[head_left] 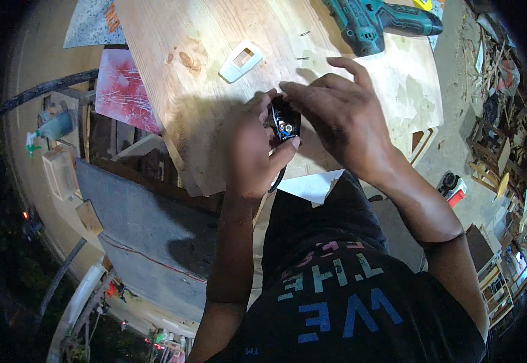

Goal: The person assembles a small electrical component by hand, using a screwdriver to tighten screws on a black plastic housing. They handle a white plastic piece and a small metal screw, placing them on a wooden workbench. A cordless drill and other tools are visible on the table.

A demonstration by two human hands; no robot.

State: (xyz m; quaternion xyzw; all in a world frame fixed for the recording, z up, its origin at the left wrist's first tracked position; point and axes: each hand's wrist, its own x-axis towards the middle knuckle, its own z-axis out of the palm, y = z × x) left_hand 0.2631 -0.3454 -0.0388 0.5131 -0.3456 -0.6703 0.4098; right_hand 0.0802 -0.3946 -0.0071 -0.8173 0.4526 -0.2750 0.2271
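Your left hand (248, 151) and right hand (342, 118) both pinch the small black electrical part (286, 121) just above the plywood board (215, 72), at 6 o'clock from the white cover plate (241, 61). Keep it braced between both thumbs. Its long axis seems to run 12 to 6, metal end toward you.

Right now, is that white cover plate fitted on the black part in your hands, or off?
Off: the white cover plate lies flat on the wooden board, apart from both hands.
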